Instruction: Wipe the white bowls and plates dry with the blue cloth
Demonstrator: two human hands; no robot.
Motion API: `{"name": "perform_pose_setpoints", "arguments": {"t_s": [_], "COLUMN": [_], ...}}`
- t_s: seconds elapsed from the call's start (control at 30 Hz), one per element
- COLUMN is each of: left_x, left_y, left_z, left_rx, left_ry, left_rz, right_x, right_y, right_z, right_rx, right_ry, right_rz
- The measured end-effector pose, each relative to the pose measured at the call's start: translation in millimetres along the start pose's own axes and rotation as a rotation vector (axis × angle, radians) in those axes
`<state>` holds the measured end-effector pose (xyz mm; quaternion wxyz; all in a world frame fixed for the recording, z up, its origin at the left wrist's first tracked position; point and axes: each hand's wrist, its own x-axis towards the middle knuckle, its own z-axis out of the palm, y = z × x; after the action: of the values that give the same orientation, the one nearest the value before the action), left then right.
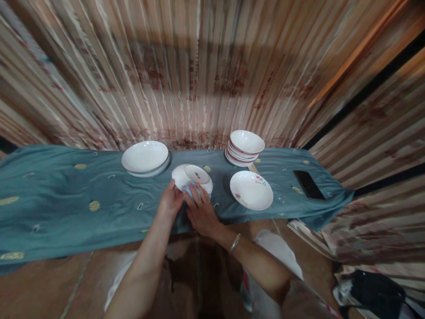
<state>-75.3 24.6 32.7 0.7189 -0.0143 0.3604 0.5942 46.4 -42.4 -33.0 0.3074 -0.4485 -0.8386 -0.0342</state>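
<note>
A white bowl [179,176] is tipped so that its underside and foot ring face me, a small mark showing on the base. My left hand [170,201] grips its left rim, fingers closed on the edge. Against the bowl's outside, my right hand [202,208] presses a light blue cloth [190,189], its fingers bent over it. Part of the cloth is hidden beneath those fingers. To the right lies a white dish with flower prints [250,190], apart from both hands.
White plates [145,157] are stacked at the left, and several red-rimmed bowls [246,144] at the back right. A black phone [308,184] lies near the right end of the blue-green tablecloth [113,221]. Pleated curtains [199,79] hang behind; a dark bag [375,288] is low at right.
</note>
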Motion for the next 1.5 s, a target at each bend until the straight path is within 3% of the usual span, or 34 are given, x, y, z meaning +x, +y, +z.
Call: {"name": "perform_pose_setpoints", "arguments": {"t_s": [0.43, 0.7, 0.97, 1.27, 1.5], "left_x": [-25.5, -18.1, -17.9, -17.9, -14.6], "left_y": [-7.3, -11.2, -13.5, -17.5, -19.6], "left_z": [15.9, 3.3, 3.9, 6.9, 2.6], "left_rx": [0.021, 0.091, 0.086, 0.131, 0.134], "left_ry": [0.051, -0.088, -0.141, -0.156, -0.156], "left_rz": [0.053, 0.103, 0.168, 0.11, 0.166], "right_x": [30.2, 49.5, 67.9, 79.2, 75.0], "right_y": [6.0, 9.1, 13.9, 30.0, 61.5], "right_z": [-14.3, -17.1, -23.0, -38.2, -34.2], "right_rx": [-0.056, -0.051, -0.079, -0.022, 0.068], "right_ry": [0.042, -0.014, 0.078, 0.124, 0.259], "right_rz": [-0.061, -0.015, -0.01, 0.167, 0.291]}}
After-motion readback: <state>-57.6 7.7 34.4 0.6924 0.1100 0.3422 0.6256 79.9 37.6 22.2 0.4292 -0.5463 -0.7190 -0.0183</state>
